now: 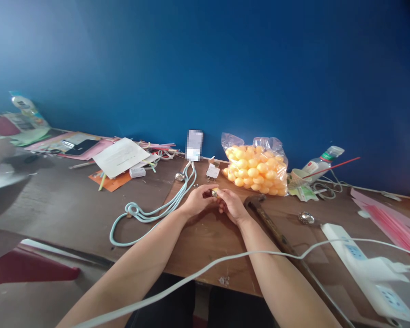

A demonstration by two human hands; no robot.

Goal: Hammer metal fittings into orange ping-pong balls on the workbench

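Note:
Over the brown tabletop, my left hand point(198, 199) and my right hand point(233, 206) meet, fingers closed around one small thing. Its visible bit is a shiny, silver-and-yellowish piece point(214, 193), too small and too covered by fingers to name. Both hands grip it from opposite sides. Just behind them stands a small white box or card point(212, 171) with tiny dark bits by it. A light-blue cord point(146, 214) lies looped left of my left hand. To the right of my right hand rests a hammer-like tool point(269, 223) with a long handle.
A clear bag of orange-yellow balls point(254, 168) leans on the blue wall. At right are a power strip point(365, 269), a tilted bottle point(323, 164) and a silvery metal piece point(306, 217). A white cable point(225, 259) crosses above my forearms. Papers point(121, 157) lie left.

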